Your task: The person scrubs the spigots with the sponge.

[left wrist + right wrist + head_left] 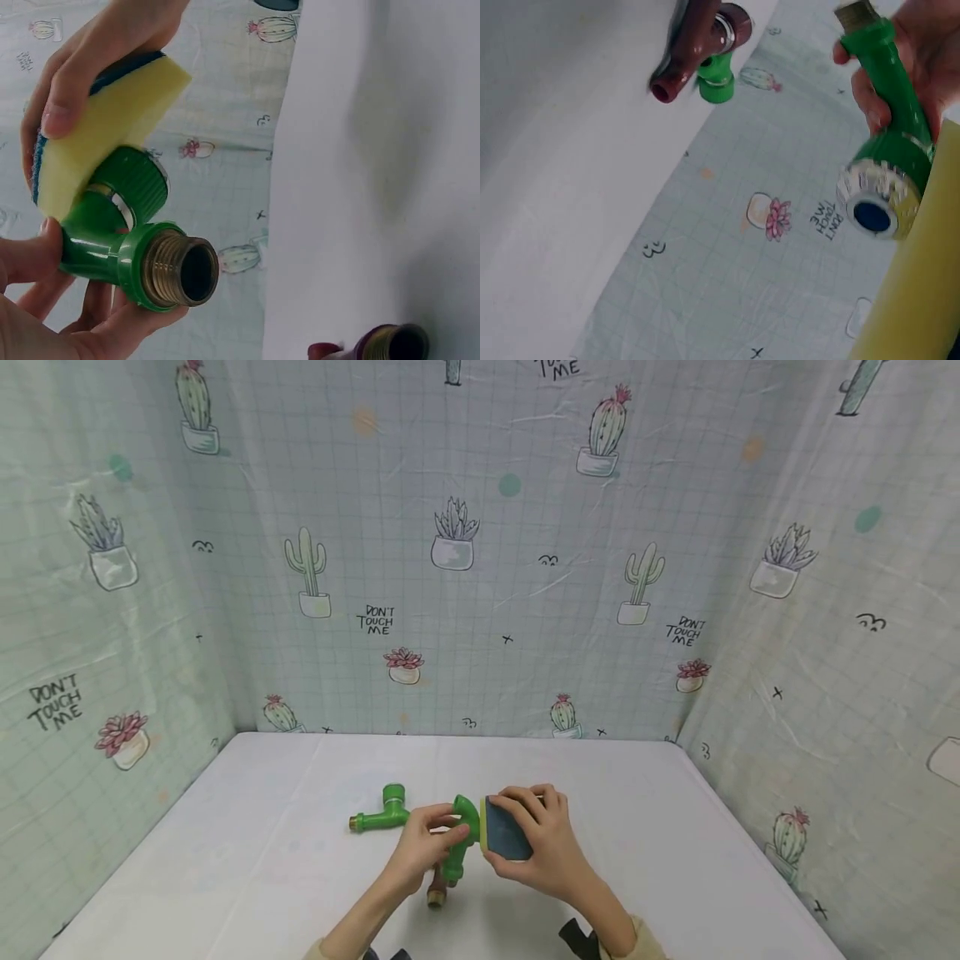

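Observation:
My left hand [422, 850] grips a green plastic tap [467, 815] with a brass threaded end [176, 268]. In my right hand [551, 843] is a sponge [507, 832], yellow on one side and dark blue on the other. Its yellow face [112, 124] lies against the green tap's body in the left wrist view. A silver ring and a dark round opening show at the tap's knob end [877, 202] in the right wrist view. Both hands are raised over the white table, close together.
A second green tap [392, 810] lies on the white table [300, 860], left of my hands. Below the left hand is a dark red-brown tap [690, 49] with a brass end. Cactus-print cloth [480, 652] hangs round the table's back and sides.

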`<state>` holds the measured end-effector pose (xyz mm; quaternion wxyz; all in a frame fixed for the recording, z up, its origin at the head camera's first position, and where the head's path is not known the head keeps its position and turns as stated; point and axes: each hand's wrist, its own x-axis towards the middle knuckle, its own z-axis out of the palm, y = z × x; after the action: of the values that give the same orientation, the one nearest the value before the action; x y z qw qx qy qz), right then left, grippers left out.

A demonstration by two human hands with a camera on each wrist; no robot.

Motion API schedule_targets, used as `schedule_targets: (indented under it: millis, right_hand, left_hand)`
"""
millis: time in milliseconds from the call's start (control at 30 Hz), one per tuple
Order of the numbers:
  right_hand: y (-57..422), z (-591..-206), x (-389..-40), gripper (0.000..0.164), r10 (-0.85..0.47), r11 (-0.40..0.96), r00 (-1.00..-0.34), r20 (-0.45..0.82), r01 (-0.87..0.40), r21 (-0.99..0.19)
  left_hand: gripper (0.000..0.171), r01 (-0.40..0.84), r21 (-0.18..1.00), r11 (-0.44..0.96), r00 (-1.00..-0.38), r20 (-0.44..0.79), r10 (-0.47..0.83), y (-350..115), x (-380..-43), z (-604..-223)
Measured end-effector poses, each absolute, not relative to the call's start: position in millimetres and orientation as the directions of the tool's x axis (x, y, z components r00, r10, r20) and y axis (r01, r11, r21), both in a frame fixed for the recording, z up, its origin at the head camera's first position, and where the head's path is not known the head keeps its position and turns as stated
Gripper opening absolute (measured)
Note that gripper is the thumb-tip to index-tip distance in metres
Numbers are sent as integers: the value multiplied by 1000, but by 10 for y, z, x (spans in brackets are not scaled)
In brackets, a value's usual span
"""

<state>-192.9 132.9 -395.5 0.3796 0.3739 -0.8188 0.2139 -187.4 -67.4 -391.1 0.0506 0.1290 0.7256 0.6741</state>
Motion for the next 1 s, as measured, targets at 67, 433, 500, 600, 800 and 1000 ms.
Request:
schedule_targets:
  millis: [67, 433, 500, 600, 800, 1000]
  right_hand:
    - [1327, -3981, -1921, 59, -462, 633, -404, 790, -774, -26]
    - [1342, -4079, -1905, 70, -499, 625, -340, 797, -778, 60]
    - [1341, -4076, -1912, 67, -493, 623, -343, 800, -781, 50]
    - [1343, -4055, -1930, 62, -473, 628, -355, 806, -778, 26]
    - [1349, -3969, -2005, 57, -432, 645, -398, 809, -764, -31]
    - [1339, -3900, -2054, 53, -388, 681, -459, 799, -727, -87]
  left_hand:
    - [36, 93, 995, 30, -970, 83, 231, -673, -1887, -3917]
    - [51, -36, 996, -77, -976, -18, 217, -687, -1943, -3955]
    - [50, -29, 998, -63, -973, -13, 232, -693, -1940, -3949]
    - [49, -6, 999, -37, -963, 5, 268, -705, -1931, -3943]
    - [46, 20, 1000, -15, -946, 24, 322, -694, -1914, -3943]
    - [44, 35, 999, -3, -943, 34, 331, -673, -1901, -3956]
